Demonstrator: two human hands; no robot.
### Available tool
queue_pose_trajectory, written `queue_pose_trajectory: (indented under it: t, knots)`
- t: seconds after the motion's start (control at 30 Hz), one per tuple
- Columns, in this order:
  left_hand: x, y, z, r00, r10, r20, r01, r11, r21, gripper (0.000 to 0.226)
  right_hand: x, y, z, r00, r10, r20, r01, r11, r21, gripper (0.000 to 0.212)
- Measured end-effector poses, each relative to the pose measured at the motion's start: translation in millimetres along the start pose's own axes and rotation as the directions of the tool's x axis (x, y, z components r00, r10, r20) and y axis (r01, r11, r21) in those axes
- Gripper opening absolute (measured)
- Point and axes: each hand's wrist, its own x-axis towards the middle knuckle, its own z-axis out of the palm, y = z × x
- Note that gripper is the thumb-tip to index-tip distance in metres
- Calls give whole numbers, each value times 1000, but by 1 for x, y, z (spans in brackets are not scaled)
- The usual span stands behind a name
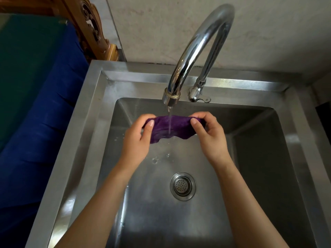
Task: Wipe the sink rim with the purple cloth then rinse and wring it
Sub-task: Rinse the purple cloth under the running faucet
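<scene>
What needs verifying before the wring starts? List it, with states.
1. Water from the faucet is landing on the purple cloth: ok.
2. Left hand grips one end: ok.
3. Right hand grips the other end: ok.
4. Cloth is held over the sink basin, so drips fall inside: ok.
5. Drain strainer is unblocked: ok.
6. Cloth is rinsed clean throughout: cannot tell.

Purple cloth [171, 128] under tap [195, 56], both hands
</scene>
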Motion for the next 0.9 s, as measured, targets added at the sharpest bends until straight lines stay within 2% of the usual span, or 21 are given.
queue_pose_trajectory:
  t: [0.07,0.13,0.3,0.47,0.6,0.67,0.73,0.77,0.83,0.9]
  knots:
    - [1,-4,-10,999,35,4,-36,996,86,25,1,-2,-3,1000,-22,-7,22,1000,-13,15]
    - [3,-5,-16,998,58,25,-61,986,156,25,1,-3,-3,1000,20,18,-20,999,35,17]
    - [5,-3,-18,998,50,34,-59,925,376,36,1,2,-1,997,56,60,-56,998,9,17]
    - [3,0,-16,996,-32,85,22,993,117,17,-1,12,-5,982,126,139,-130,991,21,23]
    - [0,1,-9,982,-22,187,30,999,-42,16,-1,21,-8,942,246,229,-276,955,110,28]
    - [0,-1,-8,983,-41,178,59,993,-98,17,-2,23,-9,937,262,229,-309,930,201,25]
    - [1,-2,-7,985,-78,157,97,988,-118,16,-1,23,-11,944,250,218,-297,929,220,22]
    - [1,-3,-7,985,-85,152,102,989,-108,15,0,23,-12,945,239,222,-279,945,170,22]
    - [2,-5,-5,986,-74,148,87,993,-77,14,3,24,-13,947,212,241,-196,976,-91,25]
    - [3,-7,-3,987,-61,151,74,994,-82,14,5,25,-13,958,160,239,-66,931,-358,25]
